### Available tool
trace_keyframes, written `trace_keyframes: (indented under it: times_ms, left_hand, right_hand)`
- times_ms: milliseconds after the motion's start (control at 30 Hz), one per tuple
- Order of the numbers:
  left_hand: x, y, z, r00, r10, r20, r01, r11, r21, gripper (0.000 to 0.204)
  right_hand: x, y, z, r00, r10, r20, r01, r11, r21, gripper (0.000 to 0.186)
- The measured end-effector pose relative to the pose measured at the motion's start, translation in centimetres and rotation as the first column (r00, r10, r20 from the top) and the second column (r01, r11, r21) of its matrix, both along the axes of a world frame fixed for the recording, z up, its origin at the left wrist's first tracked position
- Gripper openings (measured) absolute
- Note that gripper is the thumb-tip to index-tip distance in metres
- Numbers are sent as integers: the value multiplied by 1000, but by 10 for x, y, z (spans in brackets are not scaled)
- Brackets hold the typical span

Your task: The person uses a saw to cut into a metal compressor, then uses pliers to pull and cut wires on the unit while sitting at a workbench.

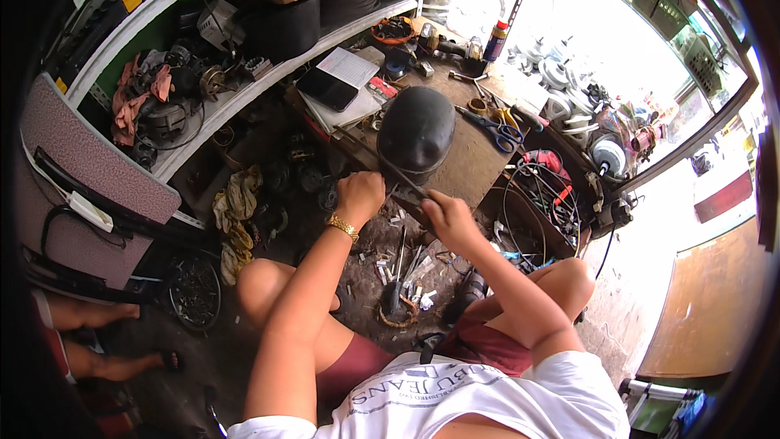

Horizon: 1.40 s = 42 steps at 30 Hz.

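Note:
A black, smooth dome-shaped thing stands at the near edge of a worn wooden workbench. Along its lower near side runs a thin dark bar or strip. My right hand is closed on the bar's near right end, thumb laid along it. Just left of the dome, my left hand makes a fist, a gold watch on its wrist. What sits inside that fist is hidden.
Blue-handled scissors, a phone and a red-capped bottle lie or stand on the bench. Below are pliers and scattered small parts. Coiled cables hang at right. Another person's legs show at lower left.

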State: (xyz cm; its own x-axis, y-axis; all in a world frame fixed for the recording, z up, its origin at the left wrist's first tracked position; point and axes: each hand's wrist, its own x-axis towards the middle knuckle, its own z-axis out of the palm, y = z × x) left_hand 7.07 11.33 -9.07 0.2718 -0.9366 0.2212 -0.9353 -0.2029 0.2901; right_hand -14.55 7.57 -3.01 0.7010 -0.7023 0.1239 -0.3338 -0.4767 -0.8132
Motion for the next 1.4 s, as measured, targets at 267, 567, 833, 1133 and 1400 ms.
trace_keyframes:
  times_ms: [267,567,833,1133,1400]
  left_hand:
    - [5,7,8,998,35,-57,-30,995,94,30]
    - [5,9,9,998,29,-64,-25,998,49,29]
    - [-9,3,7,998,41,-40,-40,999,5,28]
    - [-2,8,4,996,63,-68,-62,998,21,28]
    - [0,12,3,993,89,-77,-87,996,20,27]
  right_hand:
    - [-58,11,-15,998,-28,-48,38,978,205,29]
    - [-26,4,-20,999,25,45,-27,998,61,27]
    - [23,-31,-43,997,-35,73,26,992,121,28]
    - [-35,-17,-43,998,42,46,-50,984,172,29]
    - [-27,-15,-36,998,62,33,-66,982,175,27]
